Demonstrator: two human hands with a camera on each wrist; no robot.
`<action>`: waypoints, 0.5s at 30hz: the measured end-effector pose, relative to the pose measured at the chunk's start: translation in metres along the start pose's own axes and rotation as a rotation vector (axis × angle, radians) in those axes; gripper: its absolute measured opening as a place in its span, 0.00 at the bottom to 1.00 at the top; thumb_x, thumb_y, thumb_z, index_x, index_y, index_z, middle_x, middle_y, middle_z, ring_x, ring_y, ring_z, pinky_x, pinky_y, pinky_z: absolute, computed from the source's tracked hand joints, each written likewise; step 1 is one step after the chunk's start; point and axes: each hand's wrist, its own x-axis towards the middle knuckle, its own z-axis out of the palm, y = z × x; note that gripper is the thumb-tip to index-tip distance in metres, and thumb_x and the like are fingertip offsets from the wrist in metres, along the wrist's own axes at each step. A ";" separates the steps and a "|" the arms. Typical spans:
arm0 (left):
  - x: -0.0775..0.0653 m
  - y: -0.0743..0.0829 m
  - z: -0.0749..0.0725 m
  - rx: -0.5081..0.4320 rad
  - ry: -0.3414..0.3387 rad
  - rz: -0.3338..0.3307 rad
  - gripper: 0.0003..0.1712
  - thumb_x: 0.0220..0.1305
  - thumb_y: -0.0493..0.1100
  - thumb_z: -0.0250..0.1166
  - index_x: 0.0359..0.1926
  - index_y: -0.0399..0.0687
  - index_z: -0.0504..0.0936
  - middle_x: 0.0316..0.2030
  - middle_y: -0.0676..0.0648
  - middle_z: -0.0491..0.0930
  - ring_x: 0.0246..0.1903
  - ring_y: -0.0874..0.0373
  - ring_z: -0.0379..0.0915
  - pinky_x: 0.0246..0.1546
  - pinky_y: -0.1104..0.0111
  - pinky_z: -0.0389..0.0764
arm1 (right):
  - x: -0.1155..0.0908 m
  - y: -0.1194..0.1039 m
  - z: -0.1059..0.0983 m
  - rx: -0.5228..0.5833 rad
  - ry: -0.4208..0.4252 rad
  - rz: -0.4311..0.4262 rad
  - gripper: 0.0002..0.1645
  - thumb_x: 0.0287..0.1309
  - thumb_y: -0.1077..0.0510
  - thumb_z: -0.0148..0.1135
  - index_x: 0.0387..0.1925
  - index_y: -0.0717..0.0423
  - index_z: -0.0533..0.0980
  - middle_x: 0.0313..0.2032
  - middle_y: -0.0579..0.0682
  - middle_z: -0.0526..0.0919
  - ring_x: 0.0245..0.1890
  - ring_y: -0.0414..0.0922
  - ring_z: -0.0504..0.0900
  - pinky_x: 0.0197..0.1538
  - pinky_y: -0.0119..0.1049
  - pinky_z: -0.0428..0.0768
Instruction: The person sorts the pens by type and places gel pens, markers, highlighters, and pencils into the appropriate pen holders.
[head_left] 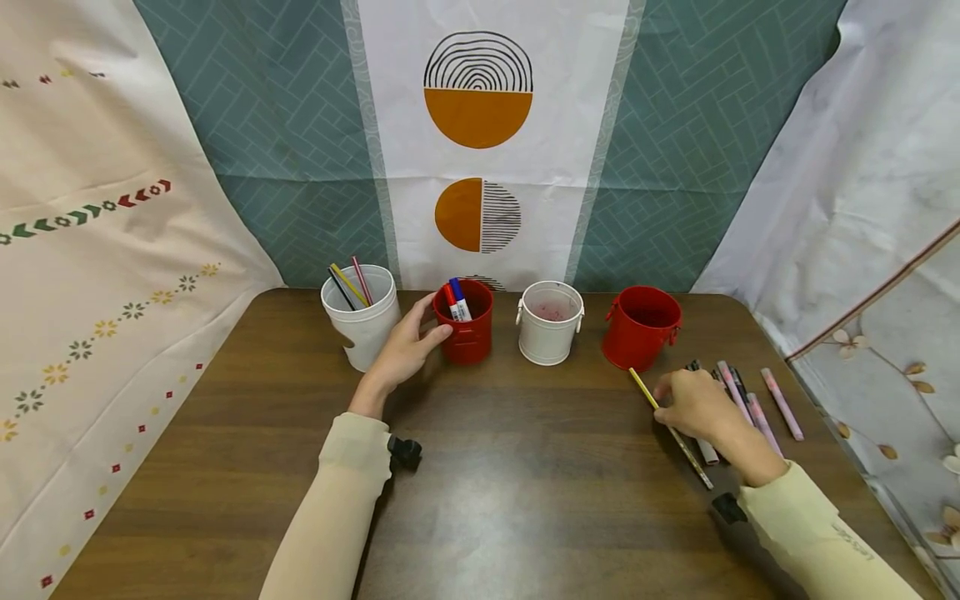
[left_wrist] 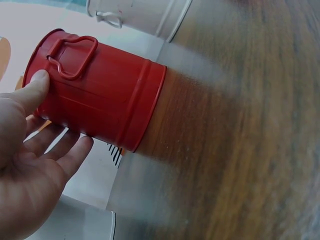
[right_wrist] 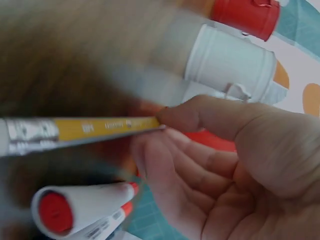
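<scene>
My left hand [head_left: 408,343] holds the side of a red bucket [left_wrist: 105,90], thumb near its handle and fingers along the lower side in the left wrist view. A red and a blue marker [head_left: 457,300] stand in that bucket. On the right, my right hand [head_left: 693,404] pinches a yellow pencil [right_wrist: 105,127] between thumb and index finger. The pencil slants over the table, its far end near a second red bucket [head_left: 642,329]. Markers [right_wrist: 80,205] with red ends lie close to this hand in the right wrist view.
A white bucket [head_left: 367,329] with several pencils stands at the left. Another white bucket [head_left: 551,333] is between the red ones. Pink pens [head_left: 782,404] and dark pens lie at the right of the wooden table [head_left: 510,483]. Cloth hangs behind and at both sides.
</scene>
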 end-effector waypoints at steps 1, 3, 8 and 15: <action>0.000 0.000 0.000 0.000 -0.002 0.001 0.40 0.78 0.44 0.64 0.83 0.54 0.57 0.79 0.47 0.63 0.77 0.46 0.62 0.77 0.51 0.66 | 0.000 -0.001 -0.001 0.018 -0.003 -0.006 0.10 0.50 0.61 0.77 0.35 0.59 0.85 0.28 0.49 0.86 0.30 0.51 0.83 0.34 0.51 0.82; 0.001 0.000 0.000 -0.001 -0.005 0.004 0.40 0.78 0.44 0.64 0.83 0.54 0.57 0.79 0.47 0.63 0.77 0.46 0.62 0.77 0.51 0.66 | 0.001 -0.005 -0.004 0.059 -0.009 -0.027 0.10 0.52 0.61 0.76 0.37 0.59 0.85 0.28 0.47 0.86 0.29 0.47 0.82 0.33 0.46 0.82; 0.001 0.000 0.000 -0.004 0.000 0.009 0.40 0.78 0.44 0.65 0.83 0.54 0.58 0.79 0.47 0.64 0.77 0.46 0.63 0.77 0.51 0.66 | 0.006 -0.016 -0.012 0.177 0.009 -0.074 0.09 0.56 0.64 0.69 0.40 0.59 0.85 0.27 0.43 0.86 0.23 0.39 0.81 0.29 0.37 0.80; 0.000 0.001 0.001 0.007 0.002 0.012 0.40 0.78 0.44 0.65 0.83 0.53 0.58 0.79 0.45 0.64 0.77 0.44 0.62 0.76 0.49 0.66 | 0.019 -0.035 -0.021 0.313 0.106 -0.141 0.09 0.58 0.66 0.69 0.41 0.55 0.84 0.28 0.43 0.86 0.25 0.39 0.83 0.30 0.33 0.81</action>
